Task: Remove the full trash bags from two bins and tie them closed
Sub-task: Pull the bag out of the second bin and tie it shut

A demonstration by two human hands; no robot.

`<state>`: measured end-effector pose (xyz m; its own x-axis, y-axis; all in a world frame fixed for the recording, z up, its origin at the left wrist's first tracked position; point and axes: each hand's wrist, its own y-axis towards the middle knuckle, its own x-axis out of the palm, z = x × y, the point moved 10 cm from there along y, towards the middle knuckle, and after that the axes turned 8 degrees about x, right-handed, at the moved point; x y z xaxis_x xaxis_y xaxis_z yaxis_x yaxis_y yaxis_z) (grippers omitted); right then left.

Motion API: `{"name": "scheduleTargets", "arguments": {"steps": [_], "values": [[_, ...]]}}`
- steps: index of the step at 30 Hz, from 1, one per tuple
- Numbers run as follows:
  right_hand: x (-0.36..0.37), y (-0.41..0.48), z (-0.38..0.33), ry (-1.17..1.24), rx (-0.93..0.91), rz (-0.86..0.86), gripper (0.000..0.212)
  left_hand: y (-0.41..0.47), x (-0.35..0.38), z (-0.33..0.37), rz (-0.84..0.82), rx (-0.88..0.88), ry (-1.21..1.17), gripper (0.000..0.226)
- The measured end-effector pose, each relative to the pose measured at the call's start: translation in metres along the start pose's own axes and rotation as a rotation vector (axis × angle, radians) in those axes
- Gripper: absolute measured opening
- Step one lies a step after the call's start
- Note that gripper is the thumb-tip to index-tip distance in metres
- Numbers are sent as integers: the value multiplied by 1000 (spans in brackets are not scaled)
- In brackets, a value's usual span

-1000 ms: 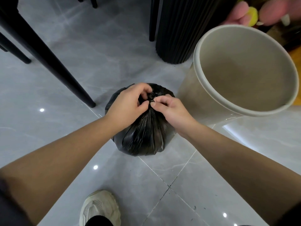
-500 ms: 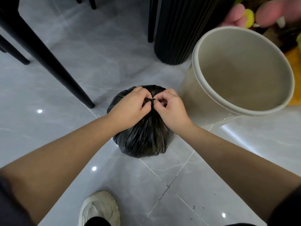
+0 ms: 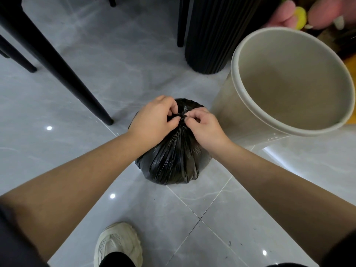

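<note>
While on the floor (image 3: 115,74), trash bag (image 3: 173,162) beneath hands (image 3: 154,122) (image 3: 207,128), knot (image 3: 181,117) in their pinch.

Probably a home: glossy floor tiles (image 3: 125,60), black furniture legs (image 3: 57,62) (one fluted pedestal (image 3: 215,35)), a pink plush toy (image 3: 327,10).

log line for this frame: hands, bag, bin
black trash bag: on floor, neck gathered | left hand: pinches neck | right hand: pinches neck | beige bin: empty, beside bag | step: tying knot

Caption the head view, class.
Left hand and right hand pinch the neck of the black trash bag, beside the empty beige bin.
</note>
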<state>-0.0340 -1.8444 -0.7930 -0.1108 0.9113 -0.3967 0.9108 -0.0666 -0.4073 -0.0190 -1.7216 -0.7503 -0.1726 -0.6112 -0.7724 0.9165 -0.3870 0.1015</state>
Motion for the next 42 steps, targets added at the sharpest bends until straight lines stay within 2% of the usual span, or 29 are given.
{"name": "scheduleTargets", "arguments": {"steps": [3, 7, 12, 15, 18, 22, 30, 37, 42], "values": [[0, 0, 2, 28, 36, -11, 9, -2, 2, -3, -2, -22, 7, 7], [2, -1, 3, 89, 83, -34, 10, -6, -6, -18, 76, -183, -15, 13], [9, -4, 6, 182, 141, -92, 14, -8, 0, -20, 53, -248, -80, 10], [11, -5, 10, 223, 178, -127, 16, -5, -1, -17, 60, -216, -81, 8], [8, -3, 14, 309, 208, -76, 13, -1, -1, -10, 79, -143, -58, 6], [4, -2, 17, 359, 207, -34, 8, -3, -3, -3, 81, -75, -39, 14], [7, 0, 19, 389, 186, -52, 13, 2, -5, -6, 67, -136, -62, 14], [1, -1, 2, 244, 37, -22, 10, 3, 1, -16, 62, -259, -140, 12], [1, 2, -4, -116, -124, 115, 10, 10, 1, -2, -28, -93, 86, 11]]}}
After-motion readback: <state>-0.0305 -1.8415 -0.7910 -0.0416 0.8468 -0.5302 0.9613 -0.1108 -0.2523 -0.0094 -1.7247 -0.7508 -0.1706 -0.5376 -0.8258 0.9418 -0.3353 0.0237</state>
